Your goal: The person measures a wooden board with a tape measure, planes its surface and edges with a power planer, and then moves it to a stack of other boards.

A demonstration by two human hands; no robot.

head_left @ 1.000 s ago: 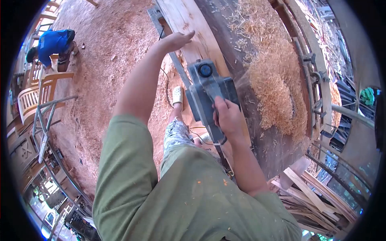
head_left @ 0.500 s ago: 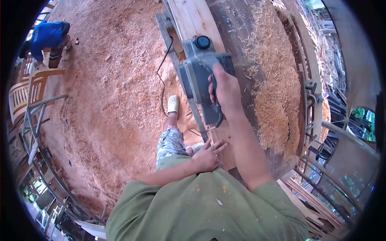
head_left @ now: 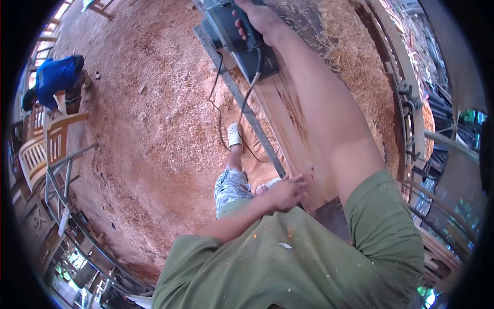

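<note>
At the top of the view my right hand (head_left: 260, 19) is wrapped round the handle of an electric planer (head_left: 265, 67), its front cut off by the frame edge. The planer sits on a long wooden board (head_left: 315, 175), which has dark streaks along its grain. A cord (head_left: 243, 103) runs from the planer's handle down beside the bench. My left hand (head_left: 289, 194) is at the board's near end, close to my shirt, slightly blurred. Its fingers are bent a little and apart, with nothing visible in them.
Wood shavings (head_left: 355, 62) are heaped along the bench's right side. A metal rail (head_left: 242, 100) borders its left side. Sawdust covers the ground (head_left: 149, 149). At the left, a person in blue (head_left: 59, 77) bends over near wooden chairs (head_left: 56, 139). Clamps (head_left: 406, 98) line the right edge.
My right hand has pushed the planer forward along the board, baring more of its near part. My left hand has drawn its fingers in from lying spread at the near end.
</note>
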